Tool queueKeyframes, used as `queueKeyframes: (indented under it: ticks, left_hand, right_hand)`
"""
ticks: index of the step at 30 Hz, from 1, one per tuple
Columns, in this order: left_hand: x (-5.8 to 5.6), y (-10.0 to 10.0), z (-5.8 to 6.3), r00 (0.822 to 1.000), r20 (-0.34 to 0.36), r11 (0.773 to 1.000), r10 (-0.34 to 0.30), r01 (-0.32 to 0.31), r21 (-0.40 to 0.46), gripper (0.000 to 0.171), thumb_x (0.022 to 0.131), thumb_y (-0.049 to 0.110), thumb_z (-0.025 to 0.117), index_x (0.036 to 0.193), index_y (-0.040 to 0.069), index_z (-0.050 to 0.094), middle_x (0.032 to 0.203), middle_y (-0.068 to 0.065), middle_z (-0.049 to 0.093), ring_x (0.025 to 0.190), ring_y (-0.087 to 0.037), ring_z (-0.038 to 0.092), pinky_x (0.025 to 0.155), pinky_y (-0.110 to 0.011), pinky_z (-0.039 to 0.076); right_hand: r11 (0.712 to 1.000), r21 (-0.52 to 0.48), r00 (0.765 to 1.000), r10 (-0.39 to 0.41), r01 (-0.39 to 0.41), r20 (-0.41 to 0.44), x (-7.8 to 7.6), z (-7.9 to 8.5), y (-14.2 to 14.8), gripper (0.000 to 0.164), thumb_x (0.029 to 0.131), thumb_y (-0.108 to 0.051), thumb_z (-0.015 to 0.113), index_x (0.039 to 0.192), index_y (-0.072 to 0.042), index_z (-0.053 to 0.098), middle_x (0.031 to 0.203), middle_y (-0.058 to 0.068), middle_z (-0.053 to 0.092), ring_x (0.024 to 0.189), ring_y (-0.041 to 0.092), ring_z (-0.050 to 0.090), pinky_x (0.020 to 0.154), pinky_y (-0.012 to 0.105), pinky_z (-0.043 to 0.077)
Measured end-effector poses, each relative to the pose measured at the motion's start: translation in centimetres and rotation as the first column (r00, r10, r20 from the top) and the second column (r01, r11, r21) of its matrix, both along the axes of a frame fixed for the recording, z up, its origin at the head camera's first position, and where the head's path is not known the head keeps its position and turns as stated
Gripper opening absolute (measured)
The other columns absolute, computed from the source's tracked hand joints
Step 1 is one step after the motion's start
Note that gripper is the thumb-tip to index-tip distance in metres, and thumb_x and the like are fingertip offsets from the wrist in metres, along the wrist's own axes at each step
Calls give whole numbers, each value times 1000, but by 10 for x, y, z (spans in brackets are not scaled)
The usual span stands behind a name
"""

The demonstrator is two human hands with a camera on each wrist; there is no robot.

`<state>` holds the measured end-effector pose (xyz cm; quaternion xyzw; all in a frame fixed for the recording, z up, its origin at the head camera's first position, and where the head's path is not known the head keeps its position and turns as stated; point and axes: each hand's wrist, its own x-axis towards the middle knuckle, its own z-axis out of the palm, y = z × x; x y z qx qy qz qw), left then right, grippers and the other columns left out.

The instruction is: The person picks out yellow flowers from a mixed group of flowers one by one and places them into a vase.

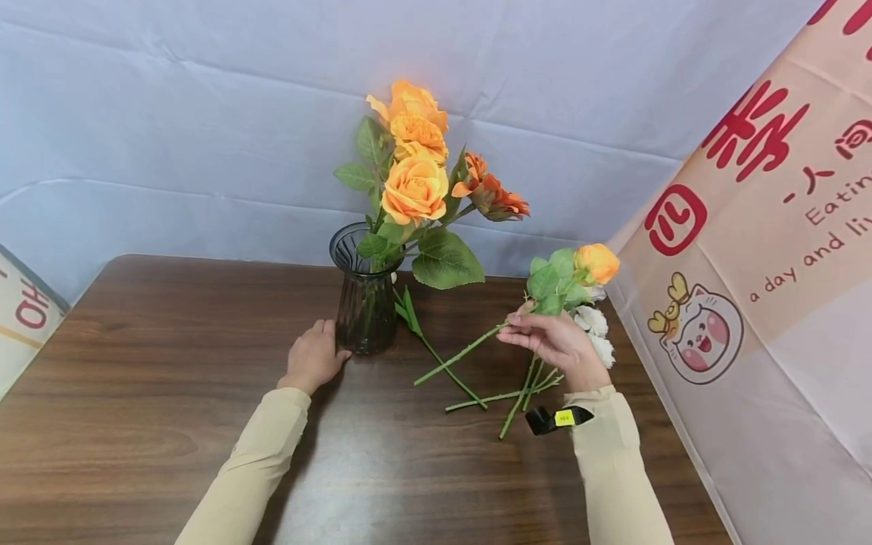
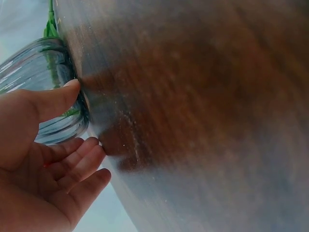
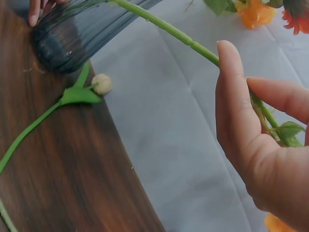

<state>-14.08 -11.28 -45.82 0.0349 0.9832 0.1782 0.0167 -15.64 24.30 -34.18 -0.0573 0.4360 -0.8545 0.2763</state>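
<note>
A dark, ribbed glass vase (image 1: pixel 366 314) stands upright on the table, holding yellow-orange roses (image 1: pixel 414 189) and rust-orange flowers (image 1: pixel 500 198) with green leaves. My left hand (image 1: pixel 313 356) holds the vase low on its left side; in the left wrist view the thumb (image 2: pixel 58 100) lies across the glass, with the other fingers at its far side. To the right, my right hand (image 1: pixel 553 339) pinches the green stem (image 3: pixel 169 31) of a yellow rose (image 1: pixel 596 263) between thumb and fingers. Its bare stem end points left toward the vase, apart from it in the head view.
Beneath and beside my right hand lie white flowers (image 1: pixel 591 321) and several green stems (image 1: pixel 514 409). A leafy stem (image 1: pixel 436 354) with a small pale bud (image 3: pixel 102 83) lies right of the vase. Pale cloth walls (image 1: pixel 204 136) border the brown table (image 1: pixel 170 363).
</note>
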Motion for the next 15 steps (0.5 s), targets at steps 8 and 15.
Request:
queueKeyframes:
  ticks: [8,15]
  left_hand:
    - [-1,0,-1,1000,-2,1000,-1,1,-5,64,84,30,66,126,-11,41,122,-26,47,104,-40,51,85,-50,43]
    - [-1,0,0,1000,10,1000,2,-2,-5,64,84,30,66,127,-11,40,124,-26,46,106,-40,51,86,-50,43]
  right_hand:
    - [999,-10,999,-38,38,-19,-3,10,-10,36,91,18,28,82,6,61,84,19,62,80,32,65,80,42,50]
    - [999,-32,999,-38,37,-19,-8,19,-17,36,91,18,28,79,8,60,83,18,59,81,34,64,82,41,49]
